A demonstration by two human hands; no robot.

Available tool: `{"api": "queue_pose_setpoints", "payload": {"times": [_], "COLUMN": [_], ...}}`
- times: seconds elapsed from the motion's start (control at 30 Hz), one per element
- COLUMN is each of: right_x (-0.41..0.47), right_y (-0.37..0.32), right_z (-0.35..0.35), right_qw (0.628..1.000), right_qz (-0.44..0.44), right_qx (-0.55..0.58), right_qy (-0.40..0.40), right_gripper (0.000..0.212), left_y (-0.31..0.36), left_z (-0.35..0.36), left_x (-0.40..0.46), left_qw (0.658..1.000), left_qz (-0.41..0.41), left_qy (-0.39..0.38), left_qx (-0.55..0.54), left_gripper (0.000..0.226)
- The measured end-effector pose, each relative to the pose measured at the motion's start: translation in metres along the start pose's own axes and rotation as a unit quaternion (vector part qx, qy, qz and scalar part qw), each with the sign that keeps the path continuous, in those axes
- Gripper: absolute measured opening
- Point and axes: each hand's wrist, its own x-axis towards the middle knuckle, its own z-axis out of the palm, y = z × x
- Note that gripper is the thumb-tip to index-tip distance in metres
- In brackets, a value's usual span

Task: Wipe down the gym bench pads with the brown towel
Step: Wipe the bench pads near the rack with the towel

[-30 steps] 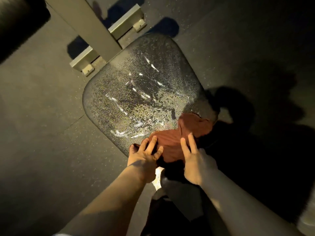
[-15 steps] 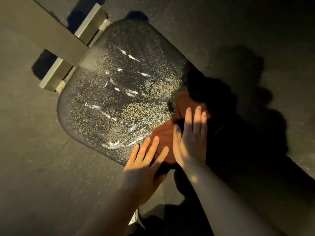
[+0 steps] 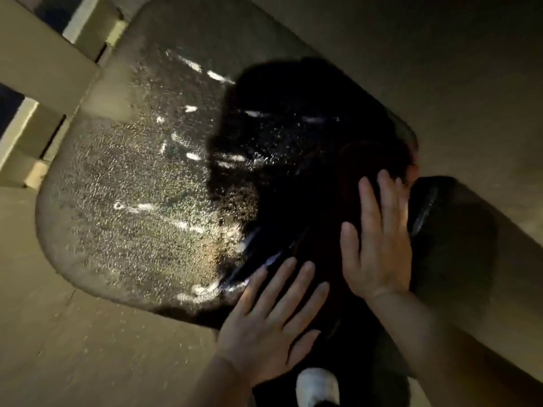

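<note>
The black, glossy bench pad (image 3: 141,207) fills the middle of the head view, its right half in deep shadow. The brown towel (image 3: 355,165) lies on the pad's right side, dark and barely visible in that shadow. My right hand (image 3: 379,239) lies flat on the towel with straight fingers pointing away from me. My left hand (image 3: 270,324) rests flat with spread fingers at the pad's near edge, just left of the right hand. Whether it touches the towel is hidden by the dark.
Pale metal frame bars (image 3: 44,71) of the bench run along the upper left. Dark rubber floor (image 3: 73,348) surrounds the pad. A second dark pad edge (image 3: 426,207) shows right of my right hand. A white shoe tip (image 3: 317,383) is at the bottom.
Both hands have flattened and slid forward and right along the pad with the towel. The view has moved closer, and shadow now covers the towel.
</note>
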Motion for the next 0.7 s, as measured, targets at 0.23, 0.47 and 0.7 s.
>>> {"api": "queue_pose_setpoints", "payload": {"times": [0.23,0.47,0.7], "right_x": [0.002,0.004,0.005], "right_y": [0.003,0.003,-0.002], "right_z": [0.007,0.007,0.004], "right_qw": [0.999,0.999,0.997], "right_qz": [-0.002,-0.004,0.002], "right_qx": [-0.003,0.008,0.051], "right_qy": [0.032,0.048,0.063], "right_gripper": [0.058,0.059,0.067], "left_y": [0.0,-0.002,-0.001], "left_z": [0.008,0.012,0.017], "left_x": [0.0,0.006,0.006], "left_qw": [0.997,0.994,0.987], "left_qz": [-0.011,0.009,0.014], "left_qy": [0.043,0.1,0.153], "left_qx": [0.062,0.053,0.047], "left_gripper": [0.054,0.048,0.052]}}
